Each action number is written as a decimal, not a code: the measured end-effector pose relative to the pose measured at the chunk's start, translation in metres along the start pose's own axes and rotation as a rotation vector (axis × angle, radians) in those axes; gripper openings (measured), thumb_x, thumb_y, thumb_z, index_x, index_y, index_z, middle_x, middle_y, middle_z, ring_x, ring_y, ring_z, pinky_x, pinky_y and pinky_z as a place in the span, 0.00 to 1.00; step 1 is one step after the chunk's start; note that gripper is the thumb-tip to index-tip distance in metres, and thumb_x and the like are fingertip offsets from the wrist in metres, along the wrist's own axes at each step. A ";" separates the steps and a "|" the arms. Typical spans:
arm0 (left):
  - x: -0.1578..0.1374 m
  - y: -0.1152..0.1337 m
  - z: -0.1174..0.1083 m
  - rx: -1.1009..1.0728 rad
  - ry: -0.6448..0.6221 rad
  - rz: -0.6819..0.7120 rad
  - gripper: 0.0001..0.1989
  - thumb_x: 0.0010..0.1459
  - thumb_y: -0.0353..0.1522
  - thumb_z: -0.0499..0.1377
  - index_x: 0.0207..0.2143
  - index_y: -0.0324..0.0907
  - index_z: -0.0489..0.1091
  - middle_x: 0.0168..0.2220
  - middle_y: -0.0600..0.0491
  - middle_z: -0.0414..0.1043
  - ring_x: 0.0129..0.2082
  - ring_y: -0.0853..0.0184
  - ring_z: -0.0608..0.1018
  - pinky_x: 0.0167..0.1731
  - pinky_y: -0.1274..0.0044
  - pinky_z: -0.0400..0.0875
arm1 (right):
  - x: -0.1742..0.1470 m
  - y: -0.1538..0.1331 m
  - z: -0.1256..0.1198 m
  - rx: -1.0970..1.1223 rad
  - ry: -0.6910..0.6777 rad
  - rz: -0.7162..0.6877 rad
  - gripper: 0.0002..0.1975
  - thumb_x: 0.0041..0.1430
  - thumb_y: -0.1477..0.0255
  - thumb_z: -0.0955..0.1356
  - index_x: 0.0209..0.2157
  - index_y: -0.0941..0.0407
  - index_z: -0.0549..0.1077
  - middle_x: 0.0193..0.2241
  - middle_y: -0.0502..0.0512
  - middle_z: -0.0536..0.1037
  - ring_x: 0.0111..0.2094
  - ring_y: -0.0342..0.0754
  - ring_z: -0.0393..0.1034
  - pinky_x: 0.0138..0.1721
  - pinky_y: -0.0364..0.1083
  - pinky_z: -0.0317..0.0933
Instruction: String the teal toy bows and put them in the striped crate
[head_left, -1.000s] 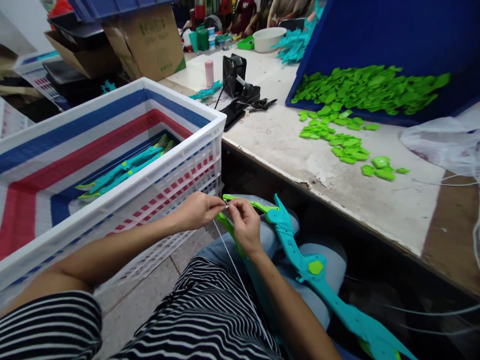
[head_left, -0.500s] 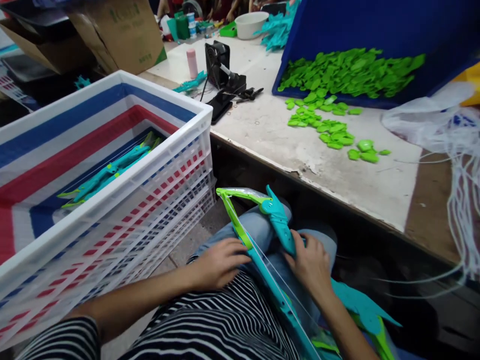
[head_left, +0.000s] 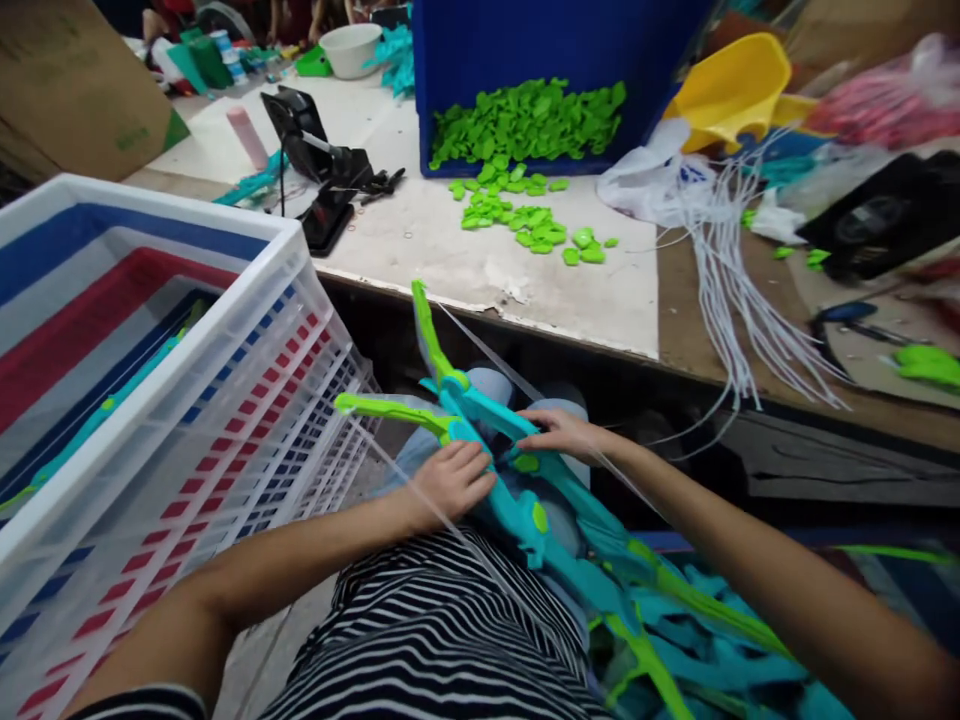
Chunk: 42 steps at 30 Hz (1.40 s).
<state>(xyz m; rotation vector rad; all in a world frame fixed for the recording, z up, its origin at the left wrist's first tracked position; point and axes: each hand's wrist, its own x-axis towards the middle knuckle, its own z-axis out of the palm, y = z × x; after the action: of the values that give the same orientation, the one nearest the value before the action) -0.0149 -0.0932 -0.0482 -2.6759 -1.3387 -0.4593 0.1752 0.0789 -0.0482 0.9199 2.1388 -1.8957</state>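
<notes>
Two teal toy bows with bright green tips and thin white strings lie side by side over my lap. My left hand is closed around the nearer toy bow, just below its green arm. The fingers of my right hand grip the farther toy bow near its upper teal part; the thumb side is partly hidden. Both bows slant from upper left to lower right. More teal and green bow pieces are heaped at lower right, under my right forearm.
At left stands a white plastic crate with a striped lining and bows inside. On the table are a blue bin of green pieces, loose green pieces, a small black fan, white strings and a yellow scoop.
A second bow now lies beside the first, and both hands are on bows. My right hand has shifted up the view, and the view has turned right, showing more of the table.
</notes>
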 end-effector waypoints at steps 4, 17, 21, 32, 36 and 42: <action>0.022 -0.019 0.000 -0.113 -0.291 -0.090 0.14 0.57 0.32 0.53 0.43 0.37 0.70 0.34 0.46 0.73 0.37 0.60 0.74 0.43 0.66 0.67 | 0.012 0.006 0.009 0.253 -0.284 0.069 0.25 0.40 0.58 0.74 0.38 0.59 0.74 0.30 0.50 0.76 0.31 0.44 0.69 0.34 0.43 0.65; 0.074 -0.007 -0.009 0.091 -0.770 -0.317 0.36 0.55 0.33 0.59 0.64 0.33 0.50 0.58 0.30 0.60 0.54 0.44 0.68 0.50 0.57 0.60 | 0.029 0.042 0.003 0.429 0.348 0.119 0.19 0.48 0.55 0.72 0.28 0.56 0.67 0.23 0.51 0.74 0.24 0.43 0.71 0.26 0.41 0.68; 0.089 -0.032 -0.019 -0.020 -0.938 -0.298 0.39 0.49 0.31 0.62 0.62 0.38 0.53 0.52 0.35 0.66 0.50 0.47 0.70 0.48 0.57 0.63 | 0.002 0.051 -0.006 0.375 0.495 0.102 0.20 0.46 0.55 0.73 0.31 0.56 0.70 0.26 0.53 0.76 0.27 0.45 0.72 0.30 0.43 0.70; 0.078 -0.026 -0.004 -0.079 -0.769 -0.249 0.25 0.56 0.25 0.52 0.57 0.35 0.59 0.49 0.37 0.67 0.48 0.51 0.71 0.44 0.62 0.67 | -0.035 0.047 0.016 -0.068 0.634 0.013 0.23 0.49 0.53 0.66 0.37 0.59 0.76 0.38 0.60 0.79 0.40 0.56 0.73 0.46 0.54 0.66; 0.082 -0.038 0.002 -0.066 -0.784 -0.232 0.20 0.61 0.26 0.46 0.54 0.39 0.63 0.45 0.38 0.69 0.44 0.54 0.74 0.38 0.68 0.68 | -0.046 0.045 0.017 -0.165 0.696 0.014 0.21 0.51 0.56 0.65 0.37 0.58 0.76 0.38 0.60 0.79 0.42 0.57 0.73 0.48 0.54 0.64; 0.086 -0.047 -0.029 -0.079 -0.785 -0.167 0.19 0.61 0.28 0.50 0.54 0.45 0.65 0.40 0.43 0.74 0.40 0.56 0.77 0.33 0.70 0.69 | -0.096 0.035 0.008 -0.425 0.831 -0.096 0.20 0.57 0.53 0.63 0.38 0.54 0.75 0.36 0.58 0.79 0.38 0.57 0.74 0.40 0.54 0.69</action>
<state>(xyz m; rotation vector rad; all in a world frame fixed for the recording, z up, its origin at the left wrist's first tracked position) -0.0104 -0.0061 0.0051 -2.9374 -1.7355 0.6198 0.2681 0.0385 -0.0337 1.7144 2.8863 -1.0656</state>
